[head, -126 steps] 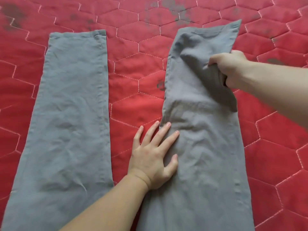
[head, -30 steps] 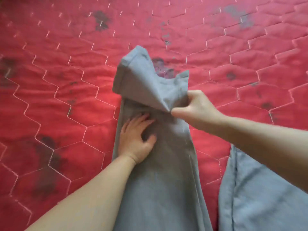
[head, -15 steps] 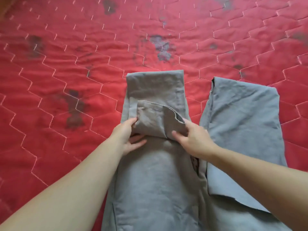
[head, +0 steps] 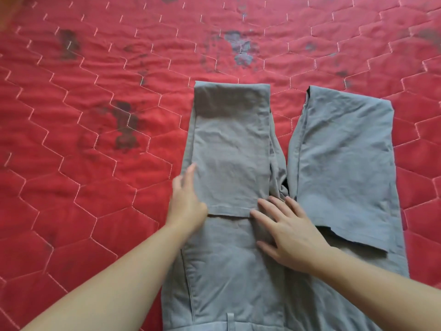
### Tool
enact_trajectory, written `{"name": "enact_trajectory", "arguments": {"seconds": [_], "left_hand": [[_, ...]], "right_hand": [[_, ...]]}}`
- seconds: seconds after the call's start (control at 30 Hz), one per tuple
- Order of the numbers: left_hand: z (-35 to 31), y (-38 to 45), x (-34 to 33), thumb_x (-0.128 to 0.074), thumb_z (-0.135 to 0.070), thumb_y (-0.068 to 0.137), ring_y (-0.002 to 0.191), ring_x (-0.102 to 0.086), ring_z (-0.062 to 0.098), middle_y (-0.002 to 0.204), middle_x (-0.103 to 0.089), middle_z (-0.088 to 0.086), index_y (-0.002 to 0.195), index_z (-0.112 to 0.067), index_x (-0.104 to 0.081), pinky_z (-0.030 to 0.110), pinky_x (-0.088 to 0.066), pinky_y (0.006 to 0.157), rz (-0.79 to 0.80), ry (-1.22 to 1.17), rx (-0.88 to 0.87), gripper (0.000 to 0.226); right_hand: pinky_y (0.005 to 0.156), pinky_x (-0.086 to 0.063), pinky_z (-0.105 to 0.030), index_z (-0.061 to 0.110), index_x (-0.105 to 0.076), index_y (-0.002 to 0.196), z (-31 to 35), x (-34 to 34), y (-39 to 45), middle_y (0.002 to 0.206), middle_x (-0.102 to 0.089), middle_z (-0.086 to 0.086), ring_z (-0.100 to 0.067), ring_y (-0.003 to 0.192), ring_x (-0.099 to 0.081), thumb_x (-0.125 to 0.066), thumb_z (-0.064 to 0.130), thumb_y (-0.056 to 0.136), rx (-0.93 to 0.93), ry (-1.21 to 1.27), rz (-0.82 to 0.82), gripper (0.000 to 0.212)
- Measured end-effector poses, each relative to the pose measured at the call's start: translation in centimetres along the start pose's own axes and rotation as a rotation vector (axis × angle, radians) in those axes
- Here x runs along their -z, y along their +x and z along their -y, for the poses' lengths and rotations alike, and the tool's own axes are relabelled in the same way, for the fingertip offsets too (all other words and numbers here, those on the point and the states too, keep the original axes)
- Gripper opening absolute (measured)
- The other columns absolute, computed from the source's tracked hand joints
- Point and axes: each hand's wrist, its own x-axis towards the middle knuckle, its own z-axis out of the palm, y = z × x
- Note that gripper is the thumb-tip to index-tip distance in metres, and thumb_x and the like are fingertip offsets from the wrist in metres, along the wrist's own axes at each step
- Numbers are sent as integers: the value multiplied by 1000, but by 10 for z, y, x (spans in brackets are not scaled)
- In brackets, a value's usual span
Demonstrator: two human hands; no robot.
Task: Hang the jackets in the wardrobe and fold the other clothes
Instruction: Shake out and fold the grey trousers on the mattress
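While both forearms reach in from the lower edge of the view, the left hand point(head: 187, 206) lies at the left edge of the folded-back trouser leg, fingers straight and close together, pointing away from the person; its outline is slightly blurred. Its fingertips touch the cloth edge, holding nothing. Right hand point(head: 286, 231) lies palm down, fingers spread wide and flat on the grey trousers point(head: 229, 271), gripping nothing. Its fingertips sit just beside the hem point(head: 230, 210) of the folded-back leg, the index tip touching the hem's right corner.

Trousers: grey, lying flat, waistband end toward the person, a belt loop point(head: 229, 324) visible at the bottom edge. Left leg point(head: 230, 149) is doubled back on itself, fold line at the far end, hem between the two hands. Right leg point(head: 343, 163), beyond and to the right of the right hand's fingers, is likewise doubled back, its hem lying at a slant just right of the right wrist. Some bunched cloth shows between the two legs, just past the right fingertips.

Surface: red quilted bedspread point(head: 95, 163) with pale hexagon stitching and several dark worn patches point(head: 124, 130), the nearest well left of the left fingers. Room beyond the bedspread is not visible.
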Motion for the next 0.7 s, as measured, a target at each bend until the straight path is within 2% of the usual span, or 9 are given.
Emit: {"name": "enact_trajectory", "arguments": {"seconds": [0.07, 0.13, 0.23, 0.3, 0.4, 0.5, 0.57, 0.67, 0.7], "left_hand": [[9, -12, -8, -63, -22, 79, 140, -24, 25, 157, -19, -2, 147, -44, -21, 42, -25, 112, 9, 397, -231, 83], [14, -22, -22, -55, -39, 85, 147, -8, 19, 162, -9, -6, 148, -46, -21, 45, -9, 117, 128, 642, -433, 72], [15, -32, -38, -41, -46, 93, 150, 6, 19, 163, 6, -5, 152, -43, -6, 50, 0, 119, 327, 693, -408, 68], [11, -42, -42, -37, -54, 93, 150, 8, 23, 163, 8, -3, 152, -40, 0, 52, 2, 118, 348, 730, -441, 72], [15, -82, -47, -30, -68, 88, 150, 7, 24, 164, 2, 0, 153, -37, 1, 51, 2, 119, 420, 706, -674, 78], [40, -144, -50, -32, -80, 77, 149, -10, 32, 161, -13, 8, 155, -24, -18, 56, -8, 116, 544, 778, -913, 97], [53, -171, -53, -39, -80, 70, 147, -13, 34, 160, -16, 11, 154, -18, -23, 58, -12, 114, 548, 843, -920, 106], [56, -191, -67, -48, -58, 72, 143, 29, 30, 158, 24, 7, 153, -22, 13, 57, 11, 116, 548, 835, -779, 108], [54, -197, -71, -48, -54, 72, 139, 37, 28, 155, 31, 6, 151, -22, 20, 56, 14, 115, 534, 825, -722, 109]], "right_hand": [[112, -27, -48, 23, -56, 133, 5, -3, -6, 140, -54, -8, -29, 132, -48, -62, 57, 73, -19, -17, 23, 69], [114, -27, -51, 24, -48, 141, 8, -8, -9, 148, -45, -8, -28, 139, -40, -53, 59, 79, -46, -5, 49, 71], [119, -14, -51, 26, -29, 151, 13, -14, -12, 159, -26, -5, -26, 147, -22, -40, 61, 87, -82, 15, 64, 74], [119, -11, -51, 25, -30, 151, 18, -15, -21, 160, -22, -6, -27, 148, -18, -41, 63, 87, -99, 29, 33, 76], [112, -18, -51, 21, -41, 147, 29, -23, -69, 156, -31, -10, -30, 145, -27, -45, 69, 81, -75, 38, 16, 81], [110, -21, -51, 18, -42, 146, 34, -45, -144, 154, -35, -12, -31, 142, -31, -48, 77, 75, -47, 45, 93, 92], [109, -22, -52, 15, -44, 145, 36, -57, -182, 153, -36, -12, -31, 142, -31, -52, 79, 70, -35, 35, 132, 99], [109, -22, -52, 13, -45, 144, 42, -66, -208, 152, -38, -14, -30, 142, -30, -58, 72, 65, -52, 30, 143, 99], [110, -21, -52, 12, -46, 143, 44, -67, -212, 152, -38, -14, -31, 142, -31, -60, 67, 64, -51, 40, 128, 97]]}}
